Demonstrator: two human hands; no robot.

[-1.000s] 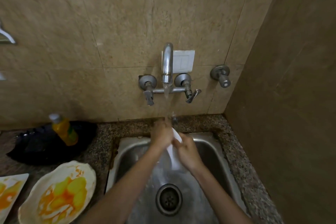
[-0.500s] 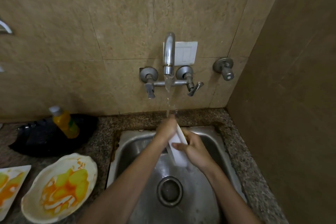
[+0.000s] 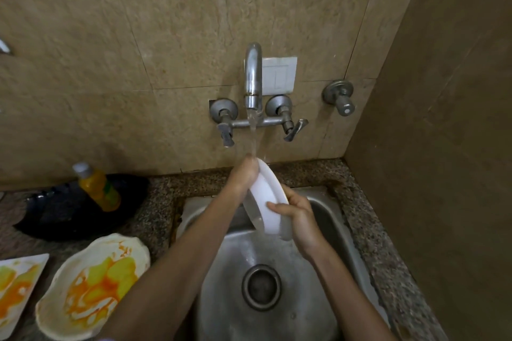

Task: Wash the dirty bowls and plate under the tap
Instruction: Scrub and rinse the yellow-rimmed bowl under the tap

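Note:
A white bowl (image 3: 266,196) is held on edge over the steel sink (image 3: 324,210), under the stream from the wall tap (image 3: 252,77). My left hand (image 3: 243,177) grips its upper rim, right under the falling water. My right hand (image 3: 297,216) holds its lower right side with the thumb across the white surface. On the counter at lower left lies a wavy-edged white bowl (image 3: 91,285) smeared with yellow and orange. A white square plate (image 3: 19,282) with the same stains lies at the left edge, partly cut off.
A yellow bottle (image 3: 97,188) with a grey cap stands on a black tray (image 3: 61,213) at the back left of the speckled granite counter (image 3: 158,202). A side wall closes in on the right. The sink drain (image 3: 261,286) is below the hands.
The bowl has been turned and raised a little, its white face now showing more broadly. My right thumb now lies across that face. The view has tilted slightly.

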